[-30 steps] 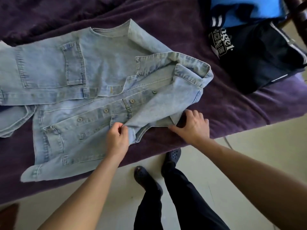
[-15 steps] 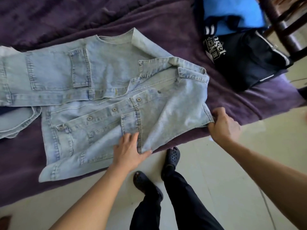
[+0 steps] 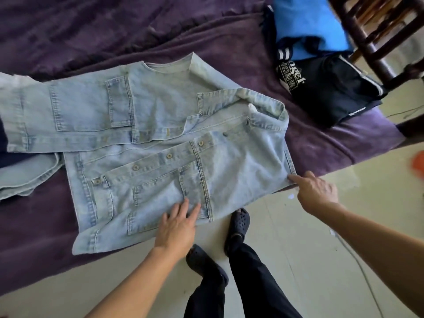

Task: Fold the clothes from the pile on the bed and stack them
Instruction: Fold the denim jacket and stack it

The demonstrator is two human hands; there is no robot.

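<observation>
Home bedroom, bed (image 3: 321, 143) under purple blanket, folded clothes (image 3: 325, 88), wooden chair (image 3: 376, 42), tiled floor (image 3: 298, 249)

I get bright, even daylight; floor (image 3: 378, 184) glares at right, soft shadows, slight motion blur, edges bowed by wide lens.

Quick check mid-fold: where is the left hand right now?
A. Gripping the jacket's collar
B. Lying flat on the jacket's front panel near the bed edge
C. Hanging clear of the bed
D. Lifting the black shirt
B: the left hand lies with straight fingers flat on the denim jacket, near the bed edge.
</observation>
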